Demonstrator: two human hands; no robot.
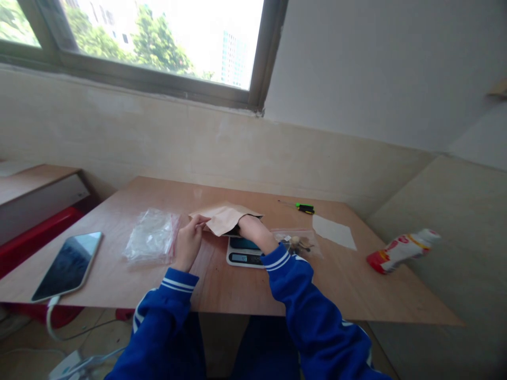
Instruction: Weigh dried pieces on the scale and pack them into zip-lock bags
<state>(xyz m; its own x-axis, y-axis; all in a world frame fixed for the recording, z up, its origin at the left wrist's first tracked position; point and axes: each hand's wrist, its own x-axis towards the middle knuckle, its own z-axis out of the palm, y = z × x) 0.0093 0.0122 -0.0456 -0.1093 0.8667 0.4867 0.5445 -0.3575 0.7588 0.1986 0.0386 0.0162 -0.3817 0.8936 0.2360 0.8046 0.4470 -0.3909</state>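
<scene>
A brown paper bag [225,217] lies over the back of a small digital scale [247,258], its mouth towards me. My left hand [190,240] pinches the left edge of the bag's opening between thumb and fingers. My right hand [255,230] reaches into the bag; its fingers are hidden inside, so what they touch does not show. Just right of the scale, partly behind my right sleeve, lies a clear zip bag [312,241] with small brown pieces in it. A stack of clear plastic bags [152,236] rests left of my left hand.
A phone [69,265] with a white charging cable [50,316] lies at the table's left. Towards the back right are a green-and-black screwdriver [304,208] and a white sheet of paper [334,231]. A red-and-white bottle [402,251] stands near the right edge.
</scene>
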